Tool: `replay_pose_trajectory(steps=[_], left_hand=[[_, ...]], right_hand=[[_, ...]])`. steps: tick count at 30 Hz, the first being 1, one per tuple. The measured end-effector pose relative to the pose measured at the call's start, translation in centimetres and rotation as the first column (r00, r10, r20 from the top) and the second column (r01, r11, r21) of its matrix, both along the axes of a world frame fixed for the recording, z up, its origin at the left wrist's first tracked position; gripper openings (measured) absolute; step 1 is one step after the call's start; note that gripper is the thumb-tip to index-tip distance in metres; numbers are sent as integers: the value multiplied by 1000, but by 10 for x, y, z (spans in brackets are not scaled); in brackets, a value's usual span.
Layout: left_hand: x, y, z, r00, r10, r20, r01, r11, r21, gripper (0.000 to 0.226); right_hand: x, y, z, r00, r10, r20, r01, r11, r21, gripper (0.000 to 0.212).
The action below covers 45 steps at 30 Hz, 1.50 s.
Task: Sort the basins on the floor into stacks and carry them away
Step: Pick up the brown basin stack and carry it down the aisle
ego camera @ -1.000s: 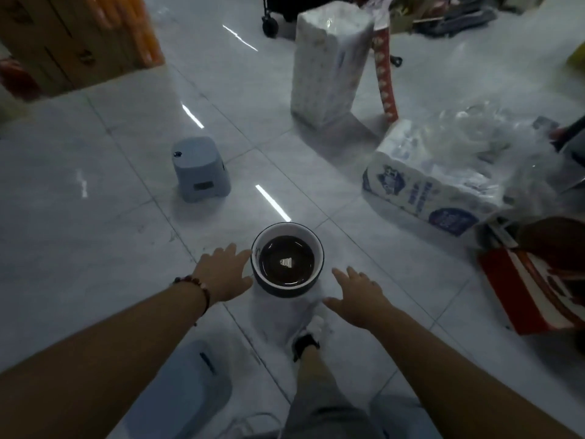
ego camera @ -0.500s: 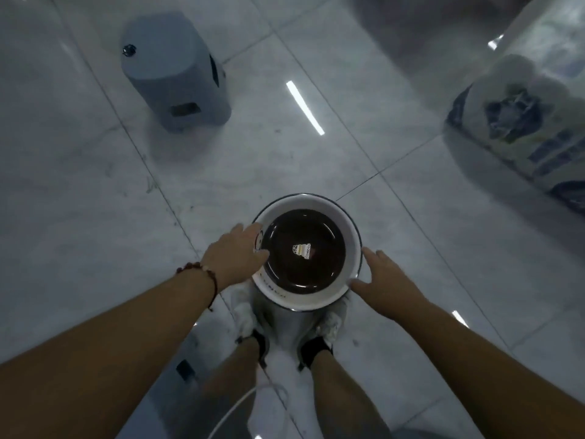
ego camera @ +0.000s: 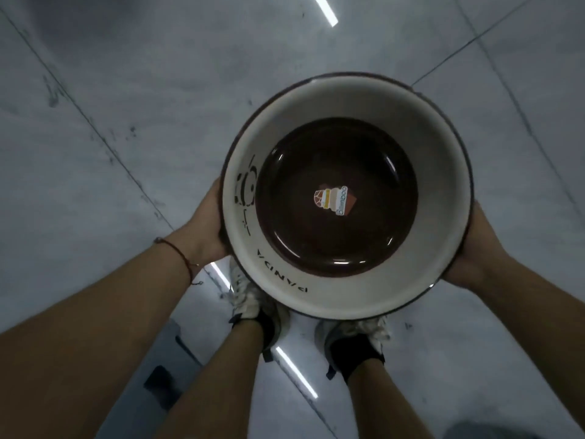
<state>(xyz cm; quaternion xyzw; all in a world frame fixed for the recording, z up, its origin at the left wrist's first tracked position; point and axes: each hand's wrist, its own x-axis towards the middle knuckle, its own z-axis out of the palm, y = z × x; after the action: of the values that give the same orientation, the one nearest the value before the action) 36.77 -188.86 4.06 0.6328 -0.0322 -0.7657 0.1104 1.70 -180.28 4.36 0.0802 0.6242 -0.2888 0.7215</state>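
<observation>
Both hands at the basin's sides

Left hand [ego camera: 207,226] cups the basin [ego camera: 443,147] from the left, right hand [ego camera: 474,248] from the right; fingers of both are hidden under the rim, so the curl cannot be made out. Between the palms the basin sits upright, above the shoes [ego camera: 250,299] and floor [ego camera: 126,90]. White wall, dark bottom with a sticker [ego camera: 334,200], lettering too blurred to trust

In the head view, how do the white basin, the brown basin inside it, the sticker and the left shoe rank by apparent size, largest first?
1. white basin
2. brown basin
3. left shoe, partly hidden under the basin and farther from the camera, so its rank is unsure
4. sticker
</observation>
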Motion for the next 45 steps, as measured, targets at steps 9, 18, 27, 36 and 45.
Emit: replay_pose_trajectory(steps=[9, 18, 27, 36, 45], left_hand=[[-15, -29, 72, 989, -130, 70, 138, 983, -123, 68], [-30, -77, 229, 942, -211, 261, 242, 966, -92, 71], [-75, -75, 544, 902, -413, 125, 431, 872, -232, 60], [-187, 5, 725, 607, -794, 36, 719, 529, -450, 70], [-279, 258, 835, 117, -991, 65, 791, 54, -609, 60]], right_hand=[[-4, -19, 46, 991, -110, 80, 104, 992, 78, 82], [-21, -51, 216, 997, -61, -51, 67, 990, 126, 90], [-32, 14, 557, 945, -294, -140, 309, 946, 97, 95], [17, 237, 766, 584, -779, -227, 783, 615, -95, 83], [144, 501, 845, -61, -980, -188, 965, -10, -262, 81]])
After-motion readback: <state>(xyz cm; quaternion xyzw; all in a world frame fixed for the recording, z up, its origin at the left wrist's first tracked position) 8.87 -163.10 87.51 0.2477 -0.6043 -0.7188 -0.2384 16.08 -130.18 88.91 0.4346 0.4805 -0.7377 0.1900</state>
